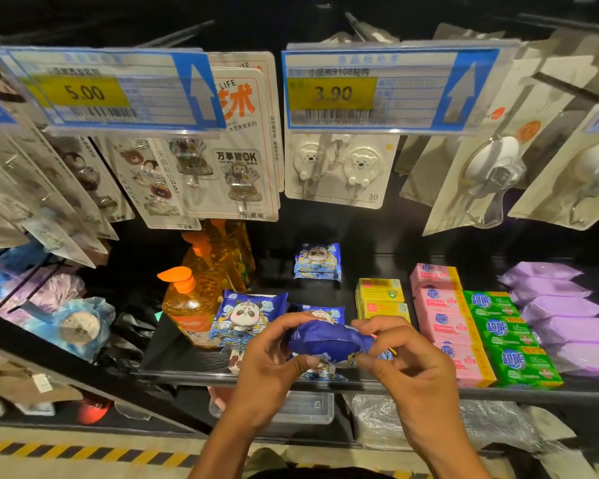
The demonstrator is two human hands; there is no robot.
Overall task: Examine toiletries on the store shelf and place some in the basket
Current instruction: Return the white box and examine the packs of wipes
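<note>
Head view: where's the blue packet (327, 340)?
– Just in front of the shelf (159, 357), above its front edge. The left hand (267, 371) and right hand (412, 375) pinch its two ends, fingers curled, wrists raised.
– How to examine it well?
– Turn it slowly, print upward, with a light grip so the wrap doesn't crumple

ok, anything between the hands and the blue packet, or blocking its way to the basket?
Nothing: the left hand and right hand both grip the blue packet. No basket is in view, so that path can't be judged.
</note>
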